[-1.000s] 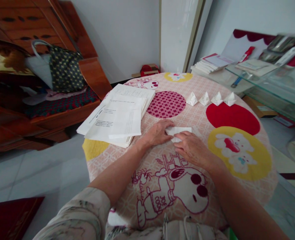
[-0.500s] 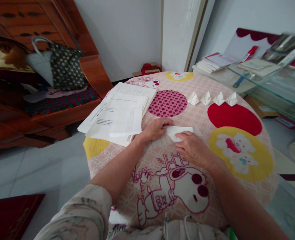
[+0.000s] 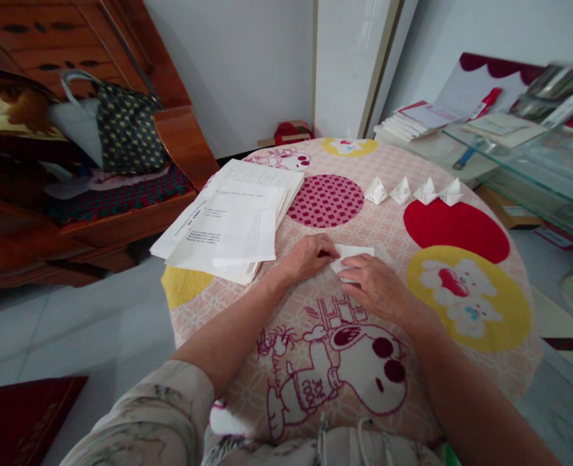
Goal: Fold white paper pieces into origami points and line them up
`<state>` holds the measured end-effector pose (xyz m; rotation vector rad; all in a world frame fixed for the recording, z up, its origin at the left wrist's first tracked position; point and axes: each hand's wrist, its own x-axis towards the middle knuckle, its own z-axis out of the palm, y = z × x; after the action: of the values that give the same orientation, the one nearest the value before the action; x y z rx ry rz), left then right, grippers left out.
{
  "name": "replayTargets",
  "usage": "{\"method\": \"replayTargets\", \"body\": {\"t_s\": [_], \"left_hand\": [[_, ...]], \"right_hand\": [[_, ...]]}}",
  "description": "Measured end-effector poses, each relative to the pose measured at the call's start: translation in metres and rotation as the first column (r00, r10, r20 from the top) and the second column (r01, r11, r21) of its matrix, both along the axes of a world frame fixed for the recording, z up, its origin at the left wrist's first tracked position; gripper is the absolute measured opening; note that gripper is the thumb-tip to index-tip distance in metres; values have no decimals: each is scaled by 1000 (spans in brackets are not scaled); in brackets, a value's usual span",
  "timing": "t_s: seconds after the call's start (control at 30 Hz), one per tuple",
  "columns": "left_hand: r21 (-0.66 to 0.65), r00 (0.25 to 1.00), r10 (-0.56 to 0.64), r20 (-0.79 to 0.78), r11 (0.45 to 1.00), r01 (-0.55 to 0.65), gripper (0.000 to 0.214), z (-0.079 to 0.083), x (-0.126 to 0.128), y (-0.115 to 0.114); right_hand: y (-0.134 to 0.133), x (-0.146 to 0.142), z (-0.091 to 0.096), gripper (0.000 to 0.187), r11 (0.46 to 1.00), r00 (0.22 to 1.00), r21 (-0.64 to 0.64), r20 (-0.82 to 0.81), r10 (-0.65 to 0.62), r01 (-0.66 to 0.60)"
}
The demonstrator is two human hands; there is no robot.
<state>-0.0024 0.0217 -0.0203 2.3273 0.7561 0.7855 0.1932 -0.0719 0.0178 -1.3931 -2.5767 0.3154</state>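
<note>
A small folded sheet of white paper [image 3: 357, 250] lies on the round table between my two hands. My left hand [image 3: 310, 255] has its fingers bent together and pinches the paper's left corner. From the right, my right hand [image 3: 376, 285] grips the near side, its fingers curled over the sheet; they hide much of it, and the thumb is not clear. Farther back stands a row of several small folded paper shapes [image 3: 401, 191], pointed at the top and out of both hands' reach at this moment.
A stack of printed sheets [image 3: 232, 220] lies left of my hands on the patterned tablecloth [image 3: 296, 310]. At the right, a glass shelf [image 3: 504, 155] holds papers and metal containers. A wooden bench [image 3: 179, 142] with a patterned bag [image 3: 125, 129] stands left.
My left hand's fingers have moved slightly right and closed in over the paper's left corner, so less of the sheet shows. My right hand has barely shifted.
</note>
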Motion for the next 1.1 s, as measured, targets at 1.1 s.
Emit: {"method": "replayTargets", "body": {"t_s": [1.1], "left_hand": [[2,997,48,-62,999,-48,15,3,0,-11]], "right_hand": [[4,11,-7,37,1000,997,-3,-74,27,-27]]}}
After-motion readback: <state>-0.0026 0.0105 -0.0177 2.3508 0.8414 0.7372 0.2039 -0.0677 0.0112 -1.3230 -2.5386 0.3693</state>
